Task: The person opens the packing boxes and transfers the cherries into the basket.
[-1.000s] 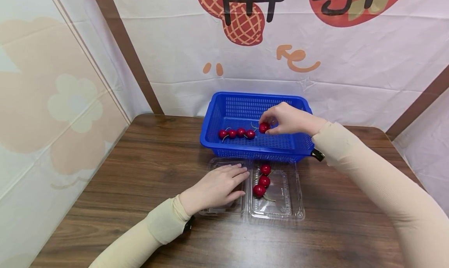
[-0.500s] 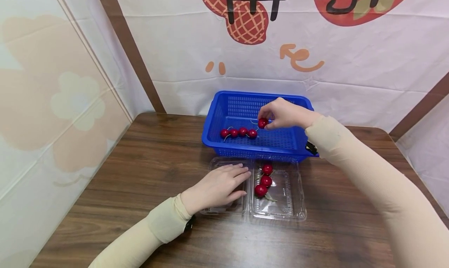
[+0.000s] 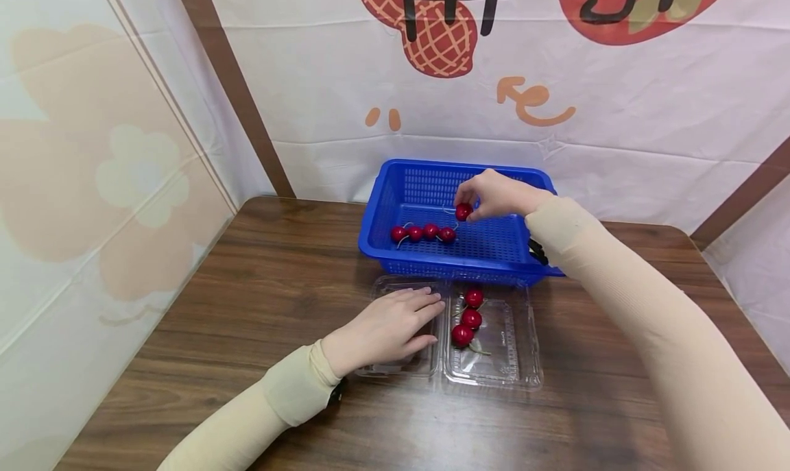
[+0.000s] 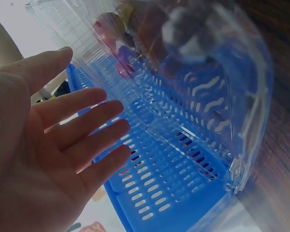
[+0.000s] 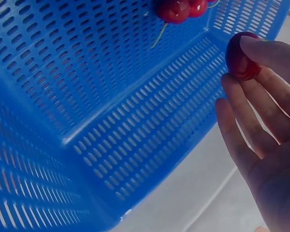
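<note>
- we judge the step in hand to be moving cherries one at a time: one is in our grasp and not yet let go.
- our right hand (image 3: 494, 195) pinches that held cherry (image 3: 463, 212) between thumb and fingertips; it hangs over the blue basket (image 3: 370, 241), inside the rim as seen from above, its stem free.
- below it, a row of four cherries (image 3: 431, 232) lies on the basket floor, running from near the left wall towards the middle.
- the basket stands near the far edge of the desk (image 3: 259, 286); just in front of it lies the clear container (image 3: 532, 347), unfolded into two halves.
- three cherries (image 3: 472, 319) sit in its right half, along the left edge.
- our left hand (image 3: 385, 328) lies over the left half, fingers straight and spread, grasping nothing; we can't make out whether it presses on the plastic.
- this one moment doesn't tell us which way the cherry is bound. if out of the basket, we judge the next move calls for a lift clear of the near rim; if into it, a gentle lowering beside the row.
</note>
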{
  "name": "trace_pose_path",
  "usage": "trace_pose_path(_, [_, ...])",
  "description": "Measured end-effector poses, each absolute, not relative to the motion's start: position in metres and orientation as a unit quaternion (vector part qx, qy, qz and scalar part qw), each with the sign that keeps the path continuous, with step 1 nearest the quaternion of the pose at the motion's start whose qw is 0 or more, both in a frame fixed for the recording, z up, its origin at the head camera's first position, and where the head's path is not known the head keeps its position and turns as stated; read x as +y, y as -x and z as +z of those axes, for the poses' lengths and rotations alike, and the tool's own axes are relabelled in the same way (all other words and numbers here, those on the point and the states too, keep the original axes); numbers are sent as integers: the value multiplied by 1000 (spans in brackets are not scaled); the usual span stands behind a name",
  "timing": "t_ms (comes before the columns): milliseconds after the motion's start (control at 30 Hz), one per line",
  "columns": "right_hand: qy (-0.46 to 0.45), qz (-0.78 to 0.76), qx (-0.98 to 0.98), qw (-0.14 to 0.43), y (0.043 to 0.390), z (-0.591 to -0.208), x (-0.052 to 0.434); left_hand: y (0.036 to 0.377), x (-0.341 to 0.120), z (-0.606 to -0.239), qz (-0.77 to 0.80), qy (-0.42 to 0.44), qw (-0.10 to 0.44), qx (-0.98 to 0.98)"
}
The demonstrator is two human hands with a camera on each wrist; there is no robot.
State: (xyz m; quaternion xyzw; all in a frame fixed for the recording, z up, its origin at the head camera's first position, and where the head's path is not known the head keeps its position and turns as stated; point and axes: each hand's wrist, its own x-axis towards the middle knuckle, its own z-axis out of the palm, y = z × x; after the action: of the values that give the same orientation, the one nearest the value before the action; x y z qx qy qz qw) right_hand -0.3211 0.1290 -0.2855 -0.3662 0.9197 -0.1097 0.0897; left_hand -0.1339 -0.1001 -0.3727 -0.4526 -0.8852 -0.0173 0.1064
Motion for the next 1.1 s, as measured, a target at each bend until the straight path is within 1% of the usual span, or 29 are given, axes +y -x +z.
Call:
trace_pose_path(167, [364,-115,919,93,326,-291,128,135,-99,-373,-23,455,104,-884])
trace_pose_path(367, [349,-119,923,112,333,-295,127,134,-98,-372,-20,455,99,-885])
trace_pose_path(967, [298,-121,935,148,351,-317,131,134,-98,-374,-16,455,107,-884])
trace_pose_path(1100, [306,-125,932,145,351,-319,132,135,-98,-373,-18,457,110,-882])
